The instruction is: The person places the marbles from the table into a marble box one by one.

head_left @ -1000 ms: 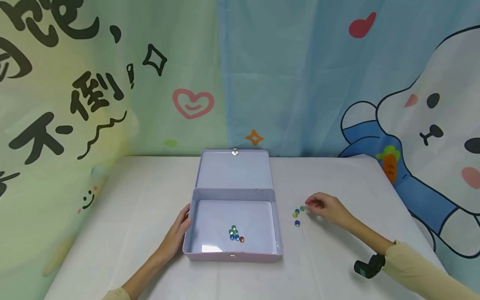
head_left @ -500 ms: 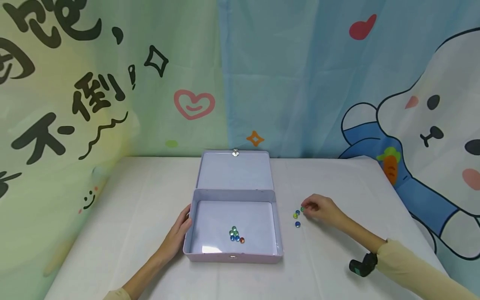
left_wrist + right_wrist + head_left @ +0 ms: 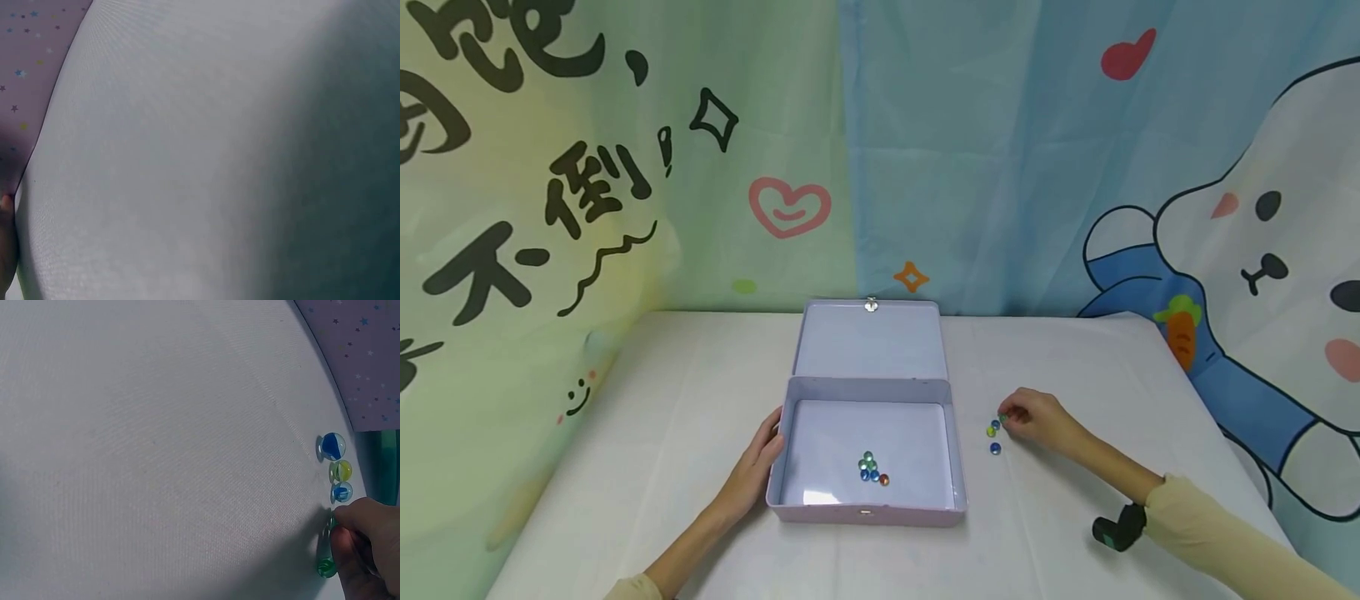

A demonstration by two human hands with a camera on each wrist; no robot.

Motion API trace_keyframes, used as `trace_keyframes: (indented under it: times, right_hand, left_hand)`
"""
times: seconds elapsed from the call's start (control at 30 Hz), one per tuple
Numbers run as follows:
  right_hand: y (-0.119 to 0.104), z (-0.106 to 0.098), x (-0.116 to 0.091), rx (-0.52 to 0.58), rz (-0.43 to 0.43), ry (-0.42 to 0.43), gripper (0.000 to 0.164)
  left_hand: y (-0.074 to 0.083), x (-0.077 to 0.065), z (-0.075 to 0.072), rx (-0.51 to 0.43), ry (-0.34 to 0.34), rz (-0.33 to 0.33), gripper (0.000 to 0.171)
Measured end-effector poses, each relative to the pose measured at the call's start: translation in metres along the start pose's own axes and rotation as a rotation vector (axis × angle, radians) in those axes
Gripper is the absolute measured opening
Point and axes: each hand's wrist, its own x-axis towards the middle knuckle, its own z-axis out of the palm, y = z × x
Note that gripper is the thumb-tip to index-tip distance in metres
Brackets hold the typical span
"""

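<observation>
A lilac tin box (image 3: pixel 865 515) stands with its lid raised. Inside it lies a small cluster of glass marbles (image 3: pixel 868 467), green, blue and amber. My left hand (image 3: pixel 747 475) rests against the box's left wall, fingers extended; its edge shows as a sliver of hand (image 3: pixel 6 244) beside the star-printed wall in the left wrist view. Right of the box, my right hand (image 3: pixel 1037 417) pinches a green marble (image 3: pixel 1003 417) between thumb and fingertip, low at the cloth. Beside it lie a yellow-green marble (image 3: pixel 342 470) and two blue marbles (image 3: pixel 333 446). Another green marble (image 3: pixel 326 567) sits by the fingers.
White cloth (image 3: pixel 700 400) covers the table. The box's open lid (image 3: pixel 870 340) leans back toward a printed curtain (image 3: pixel 940 150) behind the table. A black wrist camera (image 3: pixel 1120 527) sits on the right wrist, over the cloth.
My right hand has moved a little left and down to the green marble, and its fingertips have closed around it. The left hand and the box stay put.
</observation>
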Motion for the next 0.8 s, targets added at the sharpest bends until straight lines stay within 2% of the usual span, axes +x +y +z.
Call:
trace_keyframes:
  times: [0.43,0.8]
  right_hand:
    - [0.000,-0.001,0.001,-0.014,0.007,-0.016,0.012]
    - [-0.005,-0.014,0.001,0.012,0.020,0.061,0.015]
  left_hand:
    - [-0.001,0.000,-0.001,-0.007,-0.017,0.020,0.052]
    - [-0.002,0.001,-0.001,0.009,-0.012,0.016,0.052]
